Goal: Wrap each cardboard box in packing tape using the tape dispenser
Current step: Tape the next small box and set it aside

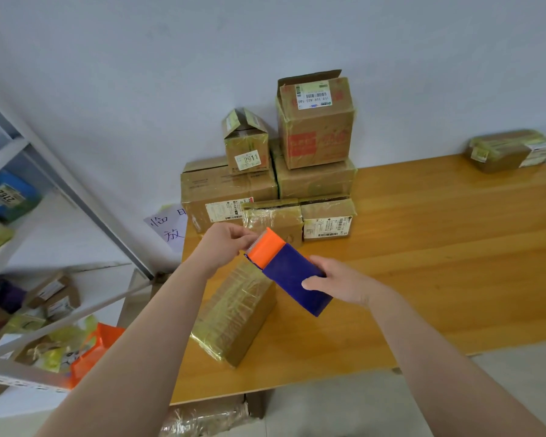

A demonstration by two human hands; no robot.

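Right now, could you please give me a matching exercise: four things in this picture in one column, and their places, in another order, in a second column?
1. tape dispenser
2. box labelled 2911
3. low flat box
4. tape-wrapped box

A. at the table's near edge, under the dispenser
B. in the right hand
C. on the stack
D. alone, far right, by the wall

Pairs: 1-B, 2-C, 3-D, 4-A.

A parcel room — taped, labelled cartons [267, 187] stacked on a table [438, 234]; metal shelving [22, 159] holding packages.
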